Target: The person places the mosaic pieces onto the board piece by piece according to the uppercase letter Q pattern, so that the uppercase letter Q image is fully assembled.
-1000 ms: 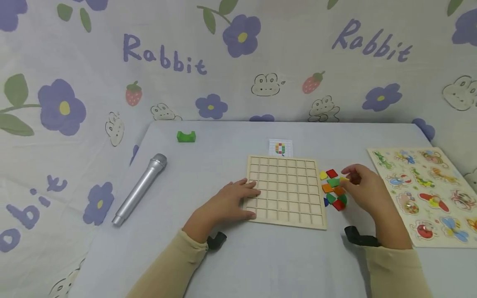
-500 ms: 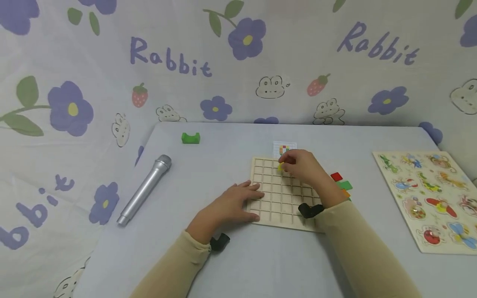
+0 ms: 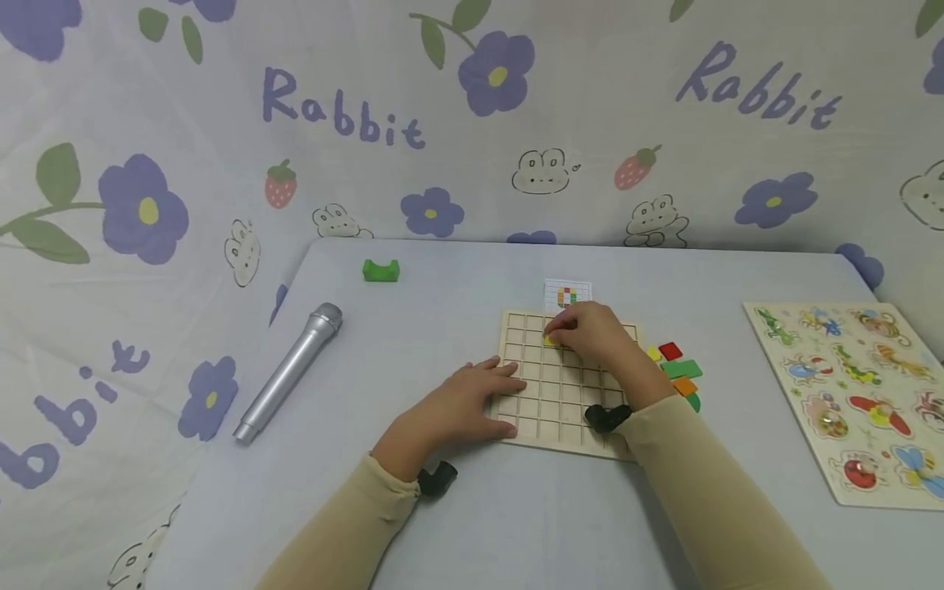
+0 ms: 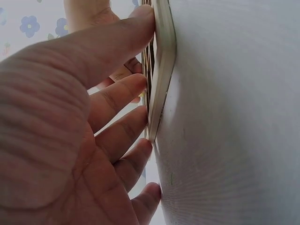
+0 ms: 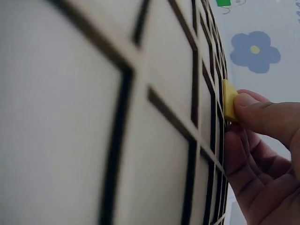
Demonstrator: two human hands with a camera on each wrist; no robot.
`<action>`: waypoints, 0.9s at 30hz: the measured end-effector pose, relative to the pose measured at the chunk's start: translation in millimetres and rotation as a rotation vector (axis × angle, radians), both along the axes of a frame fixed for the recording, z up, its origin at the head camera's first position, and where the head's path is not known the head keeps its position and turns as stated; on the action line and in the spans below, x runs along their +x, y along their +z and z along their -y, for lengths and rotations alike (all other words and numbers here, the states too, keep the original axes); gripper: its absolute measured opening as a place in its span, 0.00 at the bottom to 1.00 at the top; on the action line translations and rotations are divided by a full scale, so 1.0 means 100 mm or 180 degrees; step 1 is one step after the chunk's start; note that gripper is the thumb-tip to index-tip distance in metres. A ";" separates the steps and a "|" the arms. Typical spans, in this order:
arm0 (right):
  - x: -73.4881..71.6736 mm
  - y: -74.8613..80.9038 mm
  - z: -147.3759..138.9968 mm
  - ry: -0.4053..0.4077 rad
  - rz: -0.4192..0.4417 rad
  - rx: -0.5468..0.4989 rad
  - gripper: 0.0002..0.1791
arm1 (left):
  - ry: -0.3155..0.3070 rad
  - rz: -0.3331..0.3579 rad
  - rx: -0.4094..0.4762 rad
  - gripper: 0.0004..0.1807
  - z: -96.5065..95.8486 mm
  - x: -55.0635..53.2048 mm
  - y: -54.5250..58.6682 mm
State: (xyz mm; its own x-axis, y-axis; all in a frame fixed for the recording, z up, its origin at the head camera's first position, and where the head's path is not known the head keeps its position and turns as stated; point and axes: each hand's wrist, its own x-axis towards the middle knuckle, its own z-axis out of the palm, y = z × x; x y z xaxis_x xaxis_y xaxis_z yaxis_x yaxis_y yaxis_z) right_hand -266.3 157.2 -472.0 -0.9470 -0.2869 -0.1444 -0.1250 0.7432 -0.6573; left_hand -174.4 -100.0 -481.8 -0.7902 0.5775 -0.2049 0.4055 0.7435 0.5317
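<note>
A wooden grid board [image 3: 542,410] lies on the white table. My left hand [image 3: 460,410] rests along its left edge, fingers spread and straight; in the left wrist view the thumb and fingertips touch the board's rim [image 4: 164,47]. My right hand [image 3: 593,332] is over the upper part of the board. Its thumb and fingers pinch a yellow tile [image 5: 229,101], which stands at the grid's surface in the right wrist view. Just behind the board lies a small card [image 3: 568,291] with a coloured letter pattern, partly covered by the right hand.
Right of the board lie several loose tiles, among them a red tile [image 3: 669,351], a green tile [image 3: 682,369] and an orange tile [image 3: 685,385]. An insect puzzle board [image 3: 848,401] is at the far right. Leftward are a silver microphone [image 3: 291,369] and a green block [image 3: 380,270].
My right hand has moved left from the loose tiles to the upper part of the board, bringing a yellow tile down onto the grid. The left hand has stayed at the board's edge.
</note>
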 end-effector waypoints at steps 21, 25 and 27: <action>0.38 0.19 -1.14 -0.1128 -0.0284 0.0075 0.23 | 0.0070 0.0063 0.0024 0.40 -0.03 0.01 0.00; 0.45 0.03 -1.47 -0.1343 0.0193 0.0210 0.26 | 0.0079 0.0043 0.0035 0.40 -0.03 0.01 -0.01; 0.47 -0.04 -1.52 -0.1315 0.0320 0.0221 0.28 | 0.0083 0.0035 0.0058 0.40 -0.03 0.00 -0.02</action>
